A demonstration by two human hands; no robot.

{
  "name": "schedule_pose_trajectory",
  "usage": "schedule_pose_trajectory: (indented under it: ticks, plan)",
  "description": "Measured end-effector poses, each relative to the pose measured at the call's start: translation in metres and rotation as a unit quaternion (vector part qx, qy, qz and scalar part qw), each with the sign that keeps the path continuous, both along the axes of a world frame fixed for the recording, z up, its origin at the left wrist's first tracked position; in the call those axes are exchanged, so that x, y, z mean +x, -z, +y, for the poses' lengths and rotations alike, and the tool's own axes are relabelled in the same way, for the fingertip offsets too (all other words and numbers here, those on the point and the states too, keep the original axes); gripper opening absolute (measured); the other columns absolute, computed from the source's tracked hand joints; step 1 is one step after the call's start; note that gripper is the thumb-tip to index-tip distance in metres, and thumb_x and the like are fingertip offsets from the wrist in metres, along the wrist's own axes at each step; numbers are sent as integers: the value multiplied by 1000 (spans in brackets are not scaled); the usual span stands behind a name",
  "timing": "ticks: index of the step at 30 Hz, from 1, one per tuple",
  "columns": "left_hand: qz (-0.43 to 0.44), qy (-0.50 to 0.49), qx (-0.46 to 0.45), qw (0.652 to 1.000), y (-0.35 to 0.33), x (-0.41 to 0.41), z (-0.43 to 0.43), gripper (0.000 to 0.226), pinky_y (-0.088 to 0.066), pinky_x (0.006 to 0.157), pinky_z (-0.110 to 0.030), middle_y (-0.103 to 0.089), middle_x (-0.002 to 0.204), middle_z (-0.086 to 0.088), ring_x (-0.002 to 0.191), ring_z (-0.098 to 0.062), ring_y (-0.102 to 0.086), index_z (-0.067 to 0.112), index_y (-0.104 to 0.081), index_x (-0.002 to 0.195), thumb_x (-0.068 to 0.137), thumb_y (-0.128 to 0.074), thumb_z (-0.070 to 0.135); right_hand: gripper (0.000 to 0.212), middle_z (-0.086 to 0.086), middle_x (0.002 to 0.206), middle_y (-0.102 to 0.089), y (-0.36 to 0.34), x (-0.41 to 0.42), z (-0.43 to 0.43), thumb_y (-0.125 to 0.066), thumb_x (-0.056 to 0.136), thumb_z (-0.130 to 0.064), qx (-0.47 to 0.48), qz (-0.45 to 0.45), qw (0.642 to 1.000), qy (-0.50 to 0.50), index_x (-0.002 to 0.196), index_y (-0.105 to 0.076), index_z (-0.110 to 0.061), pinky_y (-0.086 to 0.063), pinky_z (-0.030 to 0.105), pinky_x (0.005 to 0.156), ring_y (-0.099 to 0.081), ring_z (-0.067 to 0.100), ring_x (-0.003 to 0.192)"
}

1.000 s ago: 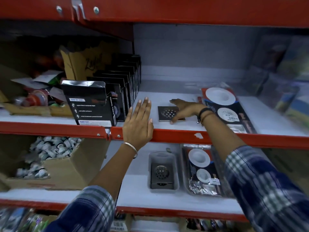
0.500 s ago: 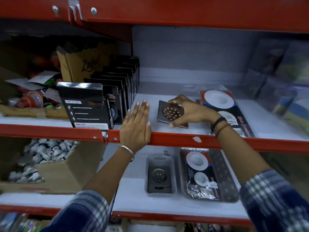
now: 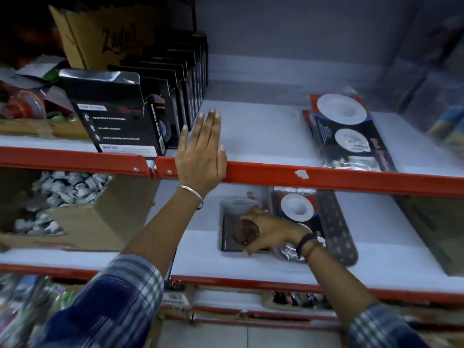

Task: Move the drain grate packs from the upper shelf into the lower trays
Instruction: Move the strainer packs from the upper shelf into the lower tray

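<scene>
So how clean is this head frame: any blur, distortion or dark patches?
Head view: motion blur smears the right hand and the drain grate it holds at the tray; right edge smeared; upper left corner dark; shelf rail bows from the wide lens; left hand sharp.

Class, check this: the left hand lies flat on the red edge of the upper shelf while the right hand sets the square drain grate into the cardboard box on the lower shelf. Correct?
Not the cardboard box. The head view shows the right hand lowering the drain grate into the clear tray on the lower shelf. The left hand does lie flat on the upper shelf edge.
</scene>
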State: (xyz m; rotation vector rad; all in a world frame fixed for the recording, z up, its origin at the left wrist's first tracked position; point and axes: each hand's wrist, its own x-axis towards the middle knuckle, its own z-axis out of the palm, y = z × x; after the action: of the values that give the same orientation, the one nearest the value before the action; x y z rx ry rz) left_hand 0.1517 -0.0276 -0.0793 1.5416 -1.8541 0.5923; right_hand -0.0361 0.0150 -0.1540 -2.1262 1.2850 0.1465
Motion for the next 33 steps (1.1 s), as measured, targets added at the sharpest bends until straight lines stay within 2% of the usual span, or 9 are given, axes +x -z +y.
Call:
schedule_pose_trajectory:
  ticks: [3, 7, 12, 15, 18, 22, 26, 30, 33]
  plan:
    - [1, 2, -16, 1000, 4, 1, -3, 59, -17, 116, -41, -32, 153, -5, 143, -21, -26, 11, -24, 145, 90, -28, 29, 94, 4, 134, -42, 42, 9, -31, -79, 57, -51, -25, 23, 997, 64, 136, -38, -19, -41, 34, 102, -44, 26, 124]
    - [0, 0, -30, 1000, 8, 2, -7, 59, -16, 117, -40, -32, 153, -5, 143, -21, -27, 11, -23, 146, 90, -27, 30, 99, 10, 150, -29, 82, 25, -52, -80, 63, -40, -12, 81, 995, 61, 143, -26, -14, -38, 37, 108, -33, 29, 136]
    - [1, 3, -37, 999, 8, 1, -7, 57, -19, 116, -41, -34, 152, -5, 142, -21, -28, 11, -24, 145, 91, -25, 30, 101, 11, 155, -13, 112, 31, -51, -79, 67, -29, 2, 117, 992, 48, 147, -19, -15, -29, 40, 115, -21, 32, 141]
    - [0, 7, -35, 999, 8, 2, -7, 57, -18, 116, -41, -33, 152, -5, 142, -22, -28, 11, -24, 145, 91, -24, 30, 99, 11, 153, -17, 110, 30, -44, -79, 69, -26, 1, 95, 993, 70, 147, -18, -16, -29, 40, 114, -23, 33, 140]
    - [3, 8, -27, 1000, 8, 3, -6, 58, -18, 116, -41, -32, 153, -5, 143, -22, -28, 12, -23, 146, 91, -26, 30, 87, 11, 142, -38, 86, 29, -35, -77, 69, -39, -41, 43, 994, 94, 140, -34, -14, -39, 38, 107, -39, 31, 131]
    - [5, 12, -3, 1000, 4, 2, -2, 58, -18, 117, -42, -31, 153, -4, 143, -21, -26, 13, -24, 146, 90, -31, 28, 63, 0, 135, -52, 27, 23, -8, -70, 78, -39, -76, -97, 981, 148, 133, -46, -18, -42, 35, 104, -48, 18, 126]
    - [25, 10, 50, 998, -5, -2, 6, 56, -12, 117, -48, -29, 155, -3, 145, -22, -20, 15, -23, 146, 92, -29, 30, 49, -4, 108, -64, -46, 8, 32, -69, 82, -30, -58, -240, 951, 186, 126, -53, -16, -51, 25, 90, -63, 8, 96]
    - [70, 60, 76, 993, -22, -31, 23, 58, -6, 117, -51, -23, 156, -5, 147, -22, -14, 18, -21, 147, 92, -18, 37, 40, 0, 100, -68, -106, -21, 48, -69, 83, -25, -134, -300, 924, 198, 121, -57, -14, -52, 16, 78, -65, 10, 86]
    - [99, 100, 81, 987, -38, -69, 31, 62, -9, 118, -48, -21, 157, -7, 147, -22, -14, 18, -17, 148, 90, -17, 40, 38, -3, 93, -66, -136, -51, 42, -69, 83, -22, -199, -297, 905, 230, 118, -59, -11, -49, 7, 73, -62, 6, 81]
